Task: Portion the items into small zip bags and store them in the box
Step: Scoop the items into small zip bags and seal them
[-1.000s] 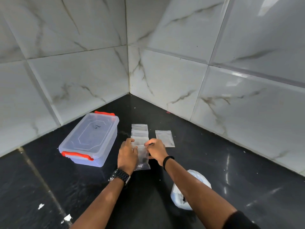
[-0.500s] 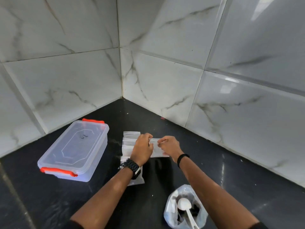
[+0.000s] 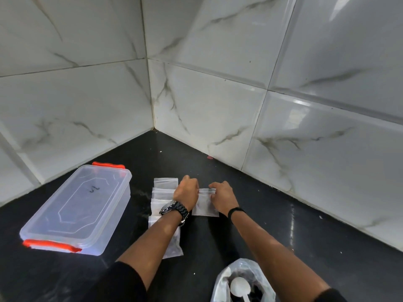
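A small clear zip bag (image 3: 205,205) lies flat on the black counter. My left hand (image 3: 187,194) and my right hand (image 3: 222,198) both pinch its top edge, one at each end. Left of it a row of several overlapping zip bags (image 3: 162,192) runs toward me, partly hidden under my left forearm; the nearest one (image 3: 173,247) holds something dark. A clear plastic box (image 3: 76,210) with orange clips and its lid on stands at the left. At the bottom, an open plastic bag (image 3: 242,282) holds dark contents and a white spoon (image 3: 239,287).
White marble-look tiled walls (image 3: 218,105) meet in a corner behind the work area. The black counter (image 3: 283,225) stretches to the right of the hands. A few small crumbs lie on it.
Both hands have left the row of bags and moved right to the single bag, gripping its top edge. The camera has tilted, bringing the bag with the spoon into view.
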